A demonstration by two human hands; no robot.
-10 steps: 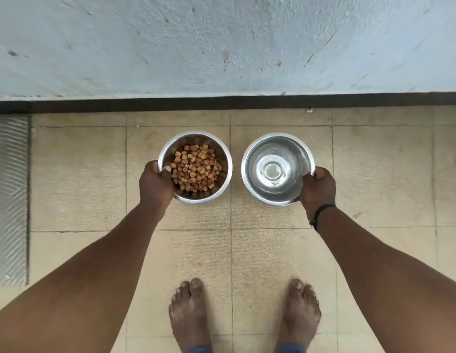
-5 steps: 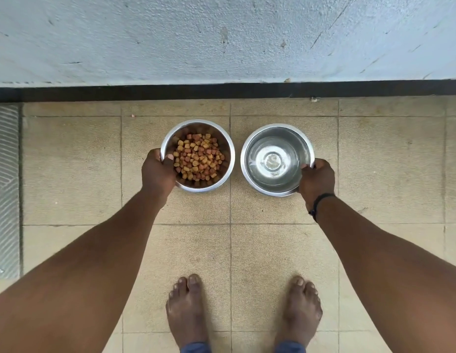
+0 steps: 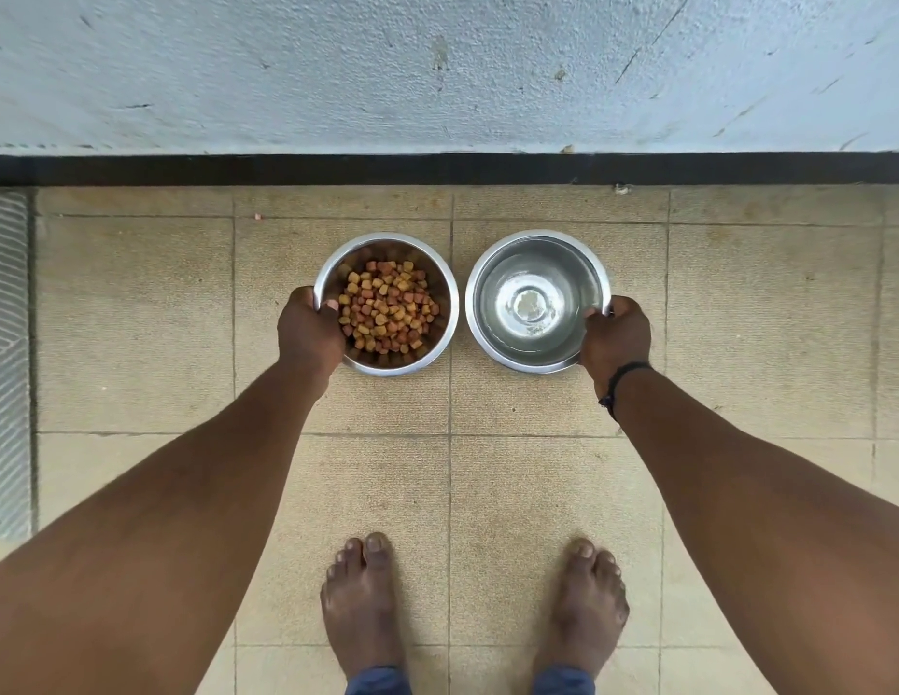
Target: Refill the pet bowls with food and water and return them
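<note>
Pet bowls, two round steel ones, sit side by side over the tiled floor point(image 3: 136, 318), close together but not touching. Whether they rest on the tiles or hang just above them cannot be told. The food bowl point(image 3: 440, 273) holds a heap of brown and reddish kibble point(image 3: 387, 306). Just to its right, the water bowl point(image 3: 492, 273) holds clear water through which its shiny bottom shows.

The left hand point(image 3: 309, 331) grips the food bowl's left rim, thumb hooked over the edge into the bowl and fingers curled underneath. The right hand point(image 3: 615, 338) grips the water bowl's right rim the same way, thumb inside; a dark cord bracelet point(image 3: 620, 376) circles that wrist.

Beyond the food bowl runs a black skirting strip point(image 3: 437, 169) under a pale, scuffed wall point(image 3: 437, 67). Nearer than the bowls stand two bare feet point(image 3: 362, 604). Far left of the food bowl lies a ribbed grey mat point(image 3: 6, 363).
</note>
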